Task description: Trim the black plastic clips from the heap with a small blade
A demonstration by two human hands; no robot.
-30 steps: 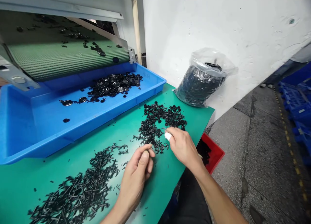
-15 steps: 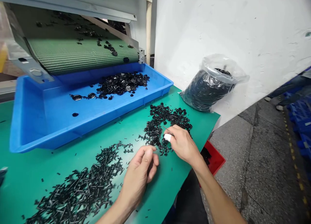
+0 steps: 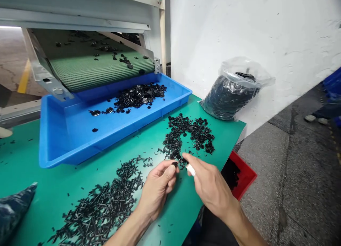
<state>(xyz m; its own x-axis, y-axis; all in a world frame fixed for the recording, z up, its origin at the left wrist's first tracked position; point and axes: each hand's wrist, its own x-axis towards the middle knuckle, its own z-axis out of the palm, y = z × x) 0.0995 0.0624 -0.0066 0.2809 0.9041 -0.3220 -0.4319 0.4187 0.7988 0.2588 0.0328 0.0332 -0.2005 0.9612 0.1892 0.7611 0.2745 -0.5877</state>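
Observation:
My left hand [image 3: 161, 183] pinches a small round black part [image 3: 174, 164] between thumb and index finger. Close on its right, my right hand [image 3: 210, 180], with white tape on one finger, has its index finger stretched toward that part; whether it holds anything is hidden. Just beyond both hands lies a pile of small black round parts [image 3: 201, 132] on the green table [image 3: 181, 207]. Nearer the left stretches a heap of thin black branched pieces [image 3: 106, 203].
A blue tray [image 3: 119, 132] holding black parts sits below a green conveyor belt [image 3: 98, 68]. A filled clear bag [image 3: 229, 93] leans on the white wall. Beside the table is a red bin [image 3: 245, 175]. Another bag [image 3: 17, 208] lies at far left. A person's feet show at right.
The view has shifted left. My right hand has moved back from the pile of round parts to beside my left hand, where a round black part now shows in the fingertips.

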